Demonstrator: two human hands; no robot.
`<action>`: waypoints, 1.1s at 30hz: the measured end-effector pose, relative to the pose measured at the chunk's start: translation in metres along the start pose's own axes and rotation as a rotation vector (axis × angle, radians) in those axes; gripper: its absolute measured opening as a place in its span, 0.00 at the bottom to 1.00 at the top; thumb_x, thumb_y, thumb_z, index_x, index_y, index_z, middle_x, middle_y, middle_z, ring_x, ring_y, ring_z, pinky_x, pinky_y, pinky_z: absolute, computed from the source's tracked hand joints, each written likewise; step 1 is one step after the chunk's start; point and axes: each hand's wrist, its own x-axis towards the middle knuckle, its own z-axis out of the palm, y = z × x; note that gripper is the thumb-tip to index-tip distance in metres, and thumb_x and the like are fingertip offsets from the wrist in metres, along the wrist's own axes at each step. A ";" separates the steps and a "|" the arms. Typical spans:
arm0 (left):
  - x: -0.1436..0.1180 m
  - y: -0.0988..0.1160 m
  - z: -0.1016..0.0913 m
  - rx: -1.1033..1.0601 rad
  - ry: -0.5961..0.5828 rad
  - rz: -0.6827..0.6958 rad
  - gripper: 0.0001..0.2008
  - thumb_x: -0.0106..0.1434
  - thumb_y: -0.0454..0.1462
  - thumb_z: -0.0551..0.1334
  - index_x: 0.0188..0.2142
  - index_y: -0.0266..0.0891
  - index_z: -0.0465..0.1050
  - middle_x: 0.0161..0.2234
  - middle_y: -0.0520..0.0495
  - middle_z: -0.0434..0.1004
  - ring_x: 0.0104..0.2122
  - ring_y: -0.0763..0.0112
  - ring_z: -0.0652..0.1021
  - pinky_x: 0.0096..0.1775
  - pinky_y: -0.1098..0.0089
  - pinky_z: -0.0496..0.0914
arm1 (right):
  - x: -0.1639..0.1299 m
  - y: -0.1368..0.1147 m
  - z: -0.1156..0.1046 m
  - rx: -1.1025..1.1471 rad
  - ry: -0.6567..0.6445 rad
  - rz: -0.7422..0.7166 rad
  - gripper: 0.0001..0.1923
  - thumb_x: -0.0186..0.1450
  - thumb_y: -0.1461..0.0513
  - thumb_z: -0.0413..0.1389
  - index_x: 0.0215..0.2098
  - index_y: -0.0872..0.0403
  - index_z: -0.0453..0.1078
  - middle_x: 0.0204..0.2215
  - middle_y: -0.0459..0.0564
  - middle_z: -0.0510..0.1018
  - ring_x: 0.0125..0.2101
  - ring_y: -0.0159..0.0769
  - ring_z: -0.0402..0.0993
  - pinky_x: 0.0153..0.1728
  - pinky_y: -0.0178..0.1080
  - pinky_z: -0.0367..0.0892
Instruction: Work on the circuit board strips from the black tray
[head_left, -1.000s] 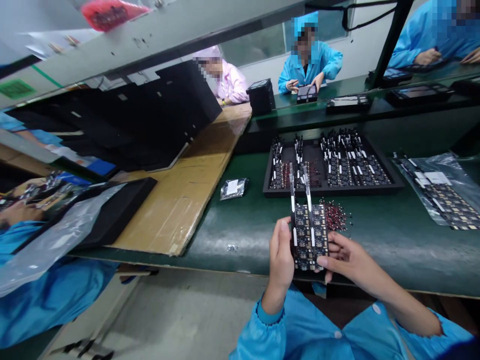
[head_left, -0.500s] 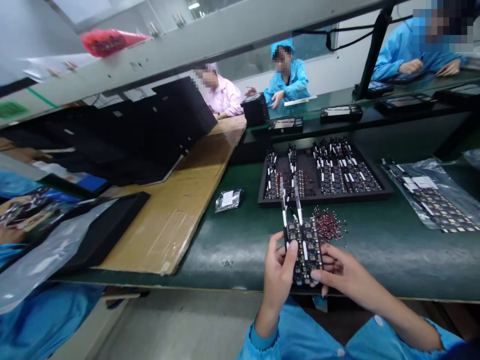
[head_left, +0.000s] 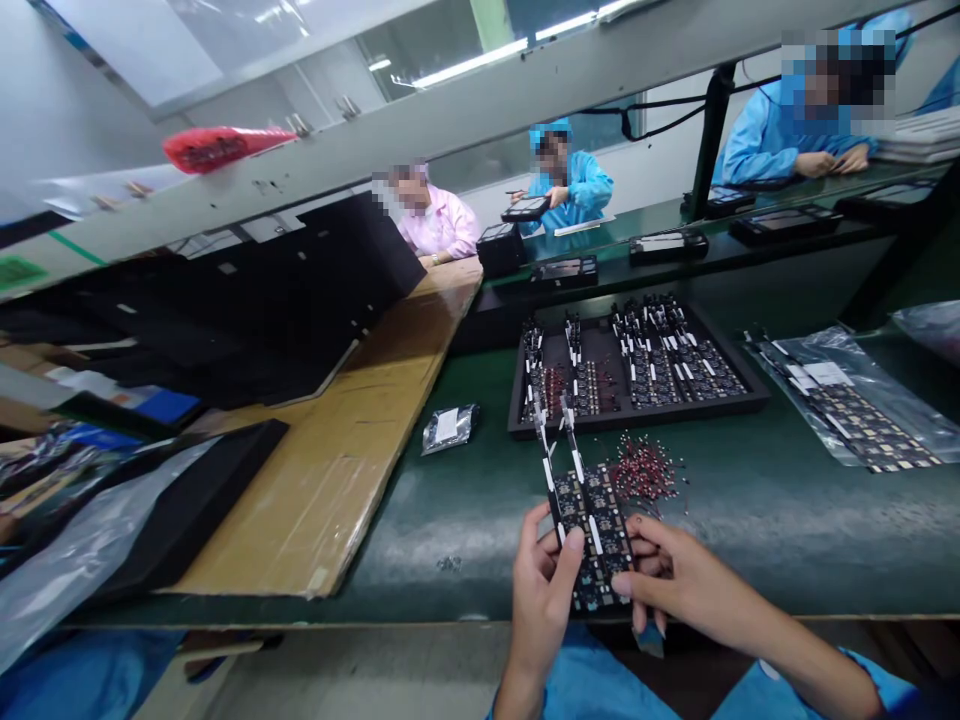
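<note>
Black circuit-board panel with white strips along its rails (head_left: 589,530) sits low in the centre of the frame, pinched between both hands over the near edge of the dark green tabletop (head_left: 787,510). The left hand (head_left: 544,585) has its fingers closed on the panel's left rail, thumb on the face; the right hand (head_left: 675,575) grips the lower right corner with thumb and forefinger. This looks like the inspecting or aligning step, and the next move would call for a steady two-handed grip kept to the edges. Just beyond lies a loose heap of small red parts (head_left: 643,470), then a black tray of similar boards (head_left: 637,370). Compared with a second ago, the panel is tilted further left and held lower in the frame.
</note>
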 end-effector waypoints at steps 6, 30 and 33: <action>0.000 -0.003 -0.002 0.006 -0.012 0.011 0.26 0.57 0.43 0.72 0.54 0.41 0.70 0.35 0.34 0.89 0.31 0.46 0.86 0.30 0.60 0.78 | 0.001 0.001 -0.001 0.001 0.000 0.008 0.12 0.63 0.58 0.61 0.43 0.50 0.67 0.33 0.43 0.79 0.22 0.29 0.79 0.17 0.26 0.66; -0.002 0.002 0.002 0.034 0.014 0.013 0.26 0.57 0.44 0.72 0.53 0.41 0.72 0.34 0.37 0.89 0.29 0.46 0.86 0.30 0.61 0.79 | 0.001 0.005 -0.002 -0.007 0.002 0.009 0.13 0.64 0.58 0.61 0.44 0.50 0.66 0.33 0.43 0.77 0.23 0.31 0.80 0.17 0.27 0.65; -0.002 0.002 0.002 0.038 0.015 0.006 0.27 0.57 0.44 0.72 0.53 0.40 0.71 0.34 0.36 0.89 0.29 0.46 0.86 0.29 0.61 0.79 | 0.001 0.004 -0.002 -0.004 0.000 0.006 0.12 0.64 0.58 0.61 0.44 0.50 0.66 0.33 0.43 0.77 0.23 0.31 0.80 0.17 0.27 0.65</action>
